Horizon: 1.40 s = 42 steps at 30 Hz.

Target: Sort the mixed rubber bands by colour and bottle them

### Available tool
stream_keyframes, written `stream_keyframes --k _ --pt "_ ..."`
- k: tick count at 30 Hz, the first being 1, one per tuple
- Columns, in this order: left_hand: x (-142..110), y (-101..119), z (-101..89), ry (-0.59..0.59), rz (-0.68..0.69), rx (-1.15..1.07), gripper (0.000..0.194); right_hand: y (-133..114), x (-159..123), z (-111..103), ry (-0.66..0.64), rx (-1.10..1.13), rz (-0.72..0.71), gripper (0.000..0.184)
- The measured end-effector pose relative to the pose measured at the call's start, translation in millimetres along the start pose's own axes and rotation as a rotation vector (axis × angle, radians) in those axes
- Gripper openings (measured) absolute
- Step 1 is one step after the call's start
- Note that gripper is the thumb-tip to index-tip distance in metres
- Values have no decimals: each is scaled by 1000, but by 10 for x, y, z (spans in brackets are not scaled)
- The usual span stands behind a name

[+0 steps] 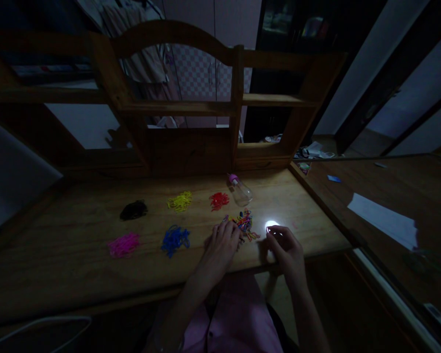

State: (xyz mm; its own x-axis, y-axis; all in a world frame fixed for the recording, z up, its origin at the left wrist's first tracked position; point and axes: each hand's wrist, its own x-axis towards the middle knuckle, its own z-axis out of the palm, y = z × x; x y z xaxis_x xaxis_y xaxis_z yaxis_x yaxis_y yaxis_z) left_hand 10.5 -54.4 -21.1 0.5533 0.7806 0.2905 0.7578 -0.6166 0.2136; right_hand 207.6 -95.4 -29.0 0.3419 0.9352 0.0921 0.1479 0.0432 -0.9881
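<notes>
A mixed pile of coloured rubber bands (244,221) lies on the wooden desk. My left hand (222,240) rests at its near left edge with the fingers bent and close together. A dark bit shows by those fingertips; what they grip is hidden. To the right of the pile, my right hand (287,247) pinches a thin reddish rubber band (267,229) between thumb and forefinger, just above the desk. Sorted heaps lie to the left: red bands (219,200), yellow bands (180,201), blue bands (175,240), black bands (134,210) and pink bands (124,244).
Behind the pile a clear bottle (242,193) with a purple top lies on its side. A wooden shelf unit (191,108) rises along the desk's back edge. Lower right, another brown surface holds white paper (384,220). A bright glare spot sits beside my right hand.
</notes>
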Motion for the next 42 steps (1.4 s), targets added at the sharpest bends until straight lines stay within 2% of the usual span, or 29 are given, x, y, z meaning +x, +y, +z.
stream_keyframes --k 4,8,12,16,19,28,31,34,37,39,40,42 --pt "-103 -227 -171 53 -61 20 19 12 -8 -9 -5 17 -3 27" --pt "-330 -689 -352 129 -185 133 13 43 -5 -11 9 44 -10 24" --pt "-546 -1056 -486 108 -311 166 16 63 1 -4 31 39 -1 25" --pt "-650 -1167 -561 43 -334 118 21 84 5 2 50 39 2 28" --pt "-713 -1210 -599 51 -338 76 24 83 4 17 57 42 5 30" --pt "-947 -1467 -720 232 -488 -13 28 36 -8 42 75 40 -77 34" --pt "-999 -1487 -738 398 -615 -65 30 -24 0 127 68 55 -74 35" --pt "-1075 -1466 -765 616 -781 -118 32 -190 -45 486 0 20 -86 29" --pt "-1155 -1427 -808 758 -902 -183 34 -447 -185 1154 -222 -34 -172 18" --pt "-1194 -1408 -841 789 -938 -223 36 -608 -304 1676 -442 -91 -290 10" --pt "-1209 -1407 -857 787 -952 -234 36 -670 -359 1930 -551 -117 -362 14" --pt "-1235 -1431 -889 770 -972 -244 37 -740 -441 2378 -670 -220 -480 22"
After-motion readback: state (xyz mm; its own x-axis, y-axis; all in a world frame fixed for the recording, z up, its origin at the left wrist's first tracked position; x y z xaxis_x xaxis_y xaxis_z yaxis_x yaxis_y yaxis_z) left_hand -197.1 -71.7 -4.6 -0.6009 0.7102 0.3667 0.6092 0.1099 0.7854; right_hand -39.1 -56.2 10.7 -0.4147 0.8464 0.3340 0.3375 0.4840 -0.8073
